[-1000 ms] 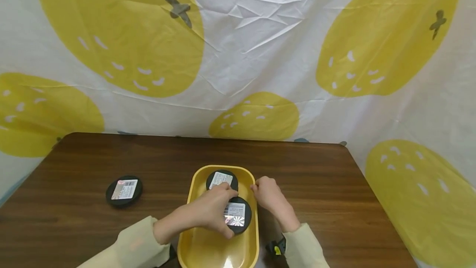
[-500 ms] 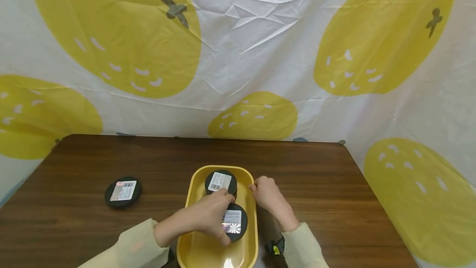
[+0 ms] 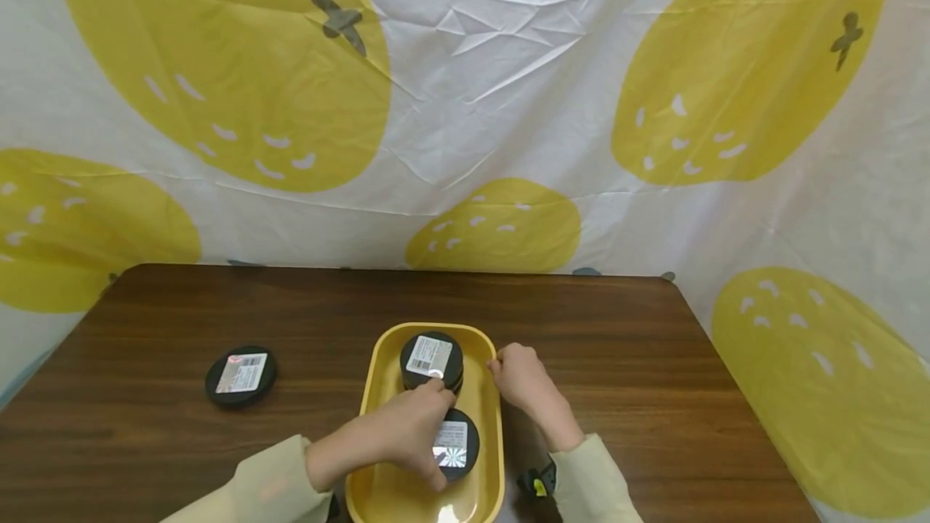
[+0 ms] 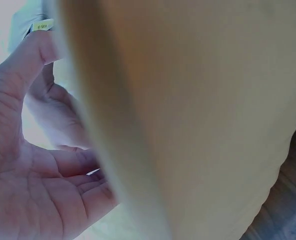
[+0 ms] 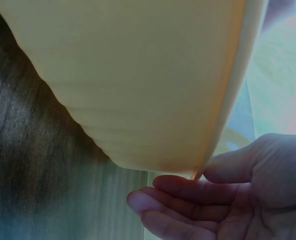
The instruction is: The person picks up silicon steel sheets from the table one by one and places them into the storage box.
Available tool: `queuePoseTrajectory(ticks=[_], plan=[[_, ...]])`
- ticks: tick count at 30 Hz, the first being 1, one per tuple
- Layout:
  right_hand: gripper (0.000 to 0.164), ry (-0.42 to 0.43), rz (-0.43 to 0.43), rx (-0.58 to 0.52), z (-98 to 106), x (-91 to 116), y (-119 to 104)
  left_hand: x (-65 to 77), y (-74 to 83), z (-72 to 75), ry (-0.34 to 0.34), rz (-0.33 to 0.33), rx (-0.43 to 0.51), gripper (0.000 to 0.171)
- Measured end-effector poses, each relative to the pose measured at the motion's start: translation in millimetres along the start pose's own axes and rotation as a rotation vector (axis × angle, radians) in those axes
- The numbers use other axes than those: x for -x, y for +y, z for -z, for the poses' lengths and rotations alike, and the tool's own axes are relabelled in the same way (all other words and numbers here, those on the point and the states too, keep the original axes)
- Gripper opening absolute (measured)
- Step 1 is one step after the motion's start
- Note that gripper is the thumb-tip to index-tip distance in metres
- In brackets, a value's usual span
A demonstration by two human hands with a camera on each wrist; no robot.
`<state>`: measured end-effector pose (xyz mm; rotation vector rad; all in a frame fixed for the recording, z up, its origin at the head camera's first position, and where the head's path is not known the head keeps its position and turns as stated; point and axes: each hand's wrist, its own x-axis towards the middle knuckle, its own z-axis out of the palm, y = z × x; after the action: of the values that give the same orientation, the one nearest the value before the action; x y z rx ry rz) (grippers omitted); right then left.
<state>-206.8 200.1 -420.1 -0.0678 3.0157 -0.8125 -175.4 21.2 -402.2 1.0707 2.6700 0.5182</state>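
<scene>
Tray (image 3: 407,495), one: yellow, oblong, round-cornered, set on the bench (image 3: 639,378) with its long sides running away from the person. Near disc (image 3: 456,445), one: black, white label upward with a silvery starburst patch, located within the tray's outline, toward the right wall; whether it rests on the tray floor cannot be told. Left hand (image 3: 412,430), reaching in over the tray's left side: thumb at the disc's near edge, fingers at its far edge, gripping it between them; the left wrist view shows mostly the tray's outer wall, the disc hidden. Stack (image 3: 431,357) of black discs, labelled on top, at the tray's far end, just beyond the left hand; exact count not clear. Right hand (image 3: 528,382): thumb and curled fingers pinching the tray's right rim. Loose disc (image 3: 240,375), one: black, label upward, lying flat on the bench, well apart from the tray, to its left. Cloth (image 3: 494,103), white, printed with large yellow fruit, hanging behind the bench.
</scene>
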Motion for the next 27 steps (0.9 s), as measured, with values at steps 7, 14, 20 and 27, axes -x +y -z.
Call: queuePoseTrajectory(ticks=[7, 14, 20, 27], plan=[[0.024, -0.01, -0.005, -0.008, 1.1, 0.3, -1.4, 0.7, -1.1, -4.9, -0.008, -0.016, -0.03, 0.068], [0.025, -0.013, -0.01, -0.03, 0.9, 0.5, -0.9, -2.4, -0.2, -5.8, 0.009, -0.049, -0.051, 0.066], [0.026, -0.016, -0.009, -0.057, 0.2, 0.6, 0.0, -6.8, 0.2, -5.2, -0.023, -0.067, -0.038, 0.063], [0.028, -0.01, -0.006, -0.05, 2.0, 1.0, -0.2, -6.7, 4.8, -4.5, -0.055, -0.031, -0.05, 0.065]])
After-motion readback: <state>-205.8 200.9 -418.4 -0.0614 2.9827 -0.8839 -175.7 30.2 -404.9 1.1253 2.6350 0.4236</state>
